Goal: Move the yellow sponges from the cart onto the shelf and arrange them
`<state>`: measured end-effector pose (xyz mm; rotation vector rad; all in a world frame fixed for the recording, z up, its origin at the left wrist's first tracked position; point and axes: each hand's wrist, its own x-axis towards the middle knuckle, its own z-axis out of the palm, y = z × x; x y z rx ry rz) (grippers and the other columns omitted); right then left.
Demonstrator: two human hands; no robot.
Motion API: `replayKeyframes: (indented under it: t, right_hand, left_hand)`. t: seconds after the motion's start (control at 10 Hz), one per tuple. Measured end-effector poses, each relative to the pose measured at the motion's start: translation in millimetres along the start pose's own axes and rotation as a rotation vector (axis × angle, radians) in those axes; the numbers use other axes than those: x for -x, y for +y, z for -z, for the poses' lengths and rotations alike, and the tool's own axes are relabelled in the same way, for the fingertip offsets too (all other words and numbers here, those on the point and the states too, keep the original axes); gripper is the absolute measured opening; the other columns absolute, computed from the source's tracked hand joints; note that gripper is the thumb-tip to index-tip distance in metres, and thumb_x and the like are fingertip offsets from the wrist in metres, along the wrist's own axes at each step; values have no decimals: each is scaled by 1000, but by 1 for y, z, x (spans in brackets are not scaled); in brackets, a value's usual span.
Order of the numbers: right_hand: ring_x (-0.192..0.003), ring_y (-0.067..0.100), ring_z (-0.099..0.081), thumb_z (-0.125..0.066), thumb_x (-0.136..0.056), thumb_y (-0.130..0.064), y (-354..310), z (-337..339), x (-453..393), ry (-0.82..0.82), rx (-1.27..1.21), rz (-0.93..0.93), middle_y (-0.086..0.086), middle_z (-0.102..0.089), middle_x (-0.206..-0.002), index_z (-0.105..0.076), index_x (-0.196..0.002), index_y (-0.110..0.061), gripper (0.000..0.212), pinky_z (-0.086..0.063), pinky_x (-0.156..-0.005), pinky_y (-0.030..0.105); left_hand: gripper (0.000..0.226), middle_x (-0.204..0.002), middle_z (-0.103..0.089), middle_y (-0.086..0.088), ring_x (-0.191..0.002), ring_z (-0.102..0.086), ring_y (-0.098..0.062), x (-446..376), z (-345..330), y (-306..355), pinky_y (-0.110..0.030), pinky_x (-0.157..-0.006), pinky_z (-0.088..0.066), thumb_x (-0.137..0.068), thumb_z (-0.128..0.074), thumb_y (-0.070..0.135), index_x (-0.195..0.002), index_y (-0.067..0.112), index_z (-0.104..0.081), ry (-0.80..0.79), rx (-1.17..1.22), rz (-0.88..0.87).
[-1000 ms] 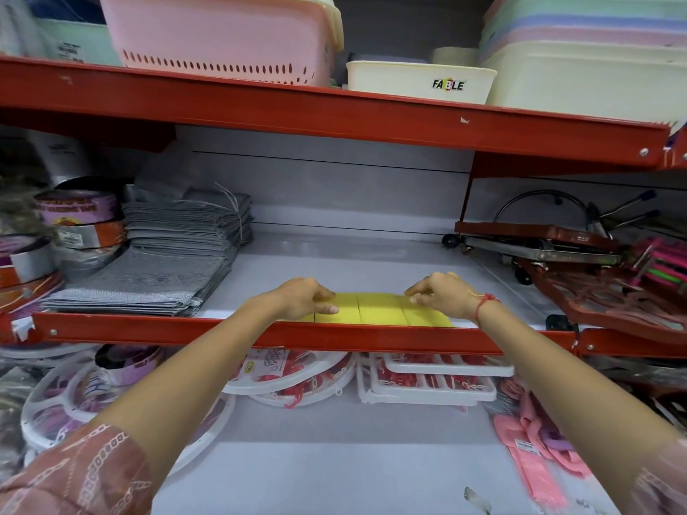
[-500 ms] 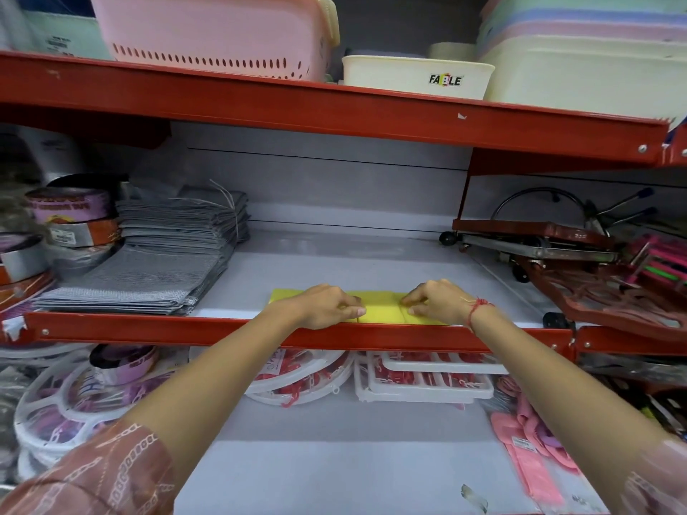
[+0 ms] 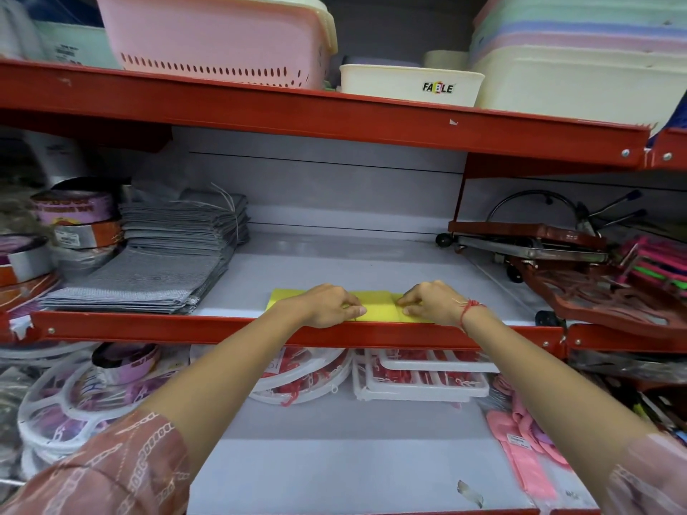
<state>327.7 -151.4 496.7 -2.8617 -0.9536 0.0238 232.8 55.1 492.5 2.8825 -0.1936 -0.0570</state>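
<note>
Head view, left hand (image 3: 327, 305) and right hand (image 3: 431, 302) pinching flat rectangular yellow sponges (image 3: 379, 308), red-edged shelf (image 3: 223, 325)

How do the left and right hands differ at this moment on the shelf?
The left hand lies over the left part of the row of yellow sponges; the right hand lies over the right part. The right wrist wears a red thread; the left wrist is bare. The left thumb points right along the front edge; the right hand's fingertips curl down onto a seam. Both rest palm down on the sponges.
</note>
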Motion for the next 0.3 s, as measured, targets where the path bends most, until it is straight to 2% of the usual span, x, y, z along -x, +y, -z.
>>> replayKeyframes:
  t: [0.1, 0.3]
  right_hand:
    - [-122, 28, -55, -47, -96, -26, -5, -2, 8, 68, -20, 22, 6, -61, -135, -60, -127, -17, 35, -43, -105, 35]
    - [-126, 27, -52, -40, -98, -33, -24, -4, 21, 113, -58, 61, 7, -58, -137, -59, -127, -15, 39, -40, -106, 34]
  left_hand:
    - [49, -143, -53, -5, -132, -47, -27, 6, -4, -1, -36, -110, -36, -98, -36, 45, -133, 16, -54, 39, 10, 10]
    - [52, -146, -50, -5, -136, -43, -27, 27, 0, -1, -36, -111, -32, -98, -33, 46, -138, 16, -48, 107, 2, 51]
